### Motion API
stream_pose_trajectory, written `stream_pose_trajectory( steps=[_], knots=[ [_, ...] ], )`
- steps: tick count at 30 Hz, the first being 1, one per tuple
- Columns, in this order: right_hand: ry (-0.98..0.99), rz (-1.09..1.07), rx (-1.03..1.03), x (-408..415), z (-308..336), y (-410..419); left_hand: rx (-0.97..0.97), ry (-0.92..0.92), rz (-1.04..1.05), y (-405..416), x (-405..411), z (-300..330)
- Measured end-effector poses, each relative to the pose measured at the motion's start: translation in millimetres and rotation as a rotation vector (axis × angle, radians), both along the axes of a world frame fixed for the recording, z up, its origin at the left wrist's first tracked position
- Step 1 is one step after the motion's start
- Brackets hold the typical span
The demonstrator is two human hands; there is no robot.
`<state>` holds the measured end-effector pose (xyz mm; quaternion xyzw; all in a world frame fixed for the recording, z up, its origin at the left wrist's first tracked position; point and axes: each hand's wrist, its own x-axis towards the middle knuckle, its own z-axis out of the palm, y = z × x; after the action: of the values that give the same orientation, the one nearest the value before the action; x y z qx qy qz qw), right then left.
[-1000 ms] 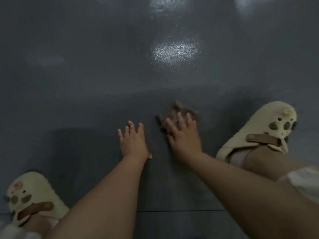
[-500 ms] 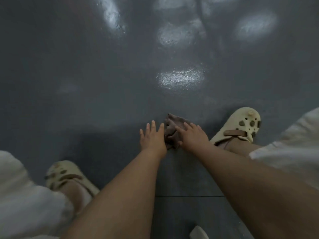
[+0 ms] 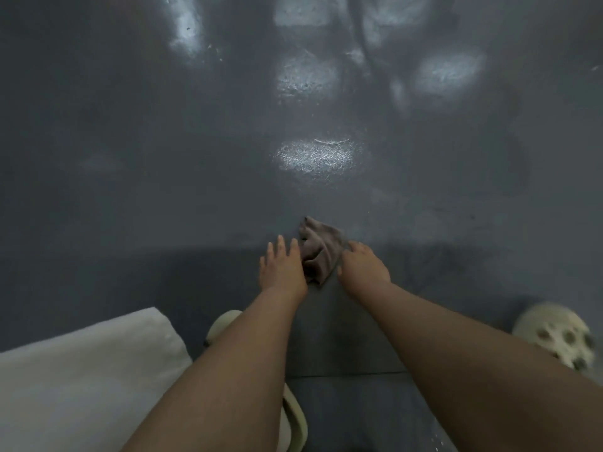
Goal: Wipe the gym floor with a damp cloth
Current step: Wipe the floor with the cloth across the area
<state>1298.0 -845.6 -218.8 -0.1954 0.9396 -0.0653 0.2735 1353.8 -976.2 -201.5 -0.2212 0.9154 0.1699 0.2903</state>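
Note:
A crumpled brown-grey cloth [image 3: 319,247] lies bunched on the dark grey gym floor [image 3: 163,197], between my two hands. My left hand [image 3: 281,267] lies flat with straight fingers, its side touching the cloth's left edge. My right hand [image 3: 363,267] is at the cloth's right edge with its fingers curled onto the fabric; the fingertips are hidden. Both forearms reach forward from the bottom of the view.
Bright light patches [image 3: 315,154] reflect off the floor ahead. A cream clog [image 3: 554,340] is at the right edge, and another clog [image 3: 225,324] shows partly under my left forearm. White clothing [image 3: 85,370] fills the lower left. A floor seam [image 3: 346,375] runs across near my feet.
My left hand moved right until it met the cloth. The right hand went from flat on top to curled at the cloth's right edge, and the cloth bunched up. My feet drew nearer.

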Motion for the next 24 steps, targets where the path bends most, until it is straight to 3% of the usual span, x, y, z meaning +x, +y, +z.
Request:
stream_pose_trajectory(
  steps=[5,10,16,20,24],
  knots=[
    [-0.079,0.057,-0.088,-11.8,-43.1,-29.8,0.154,-0.088,0.222,10.0,-4.5,-37.2],
    [-0.028,0.101,-0.065,-7.7,-71.1,-49.3,0.109,-0.087,0.295,2.3,-11.3,-57.7],
    [0.116,0.319,-0.145,-34.3,-98.0,-7.2,-0.028,-0.101,0.17,18.5,-22.8,-63.7],
    [0.218,0.173,-0.044,-106.8,-97.4,48.3,0.024,-0.146,0.116,31.2,-40.5,-65.1],
    [0.206,-0.194,0.038,-143.4,-90.4,83.0,0.017,-0.157,0.15,40.6,-48.0,-67.3]
  ],
)
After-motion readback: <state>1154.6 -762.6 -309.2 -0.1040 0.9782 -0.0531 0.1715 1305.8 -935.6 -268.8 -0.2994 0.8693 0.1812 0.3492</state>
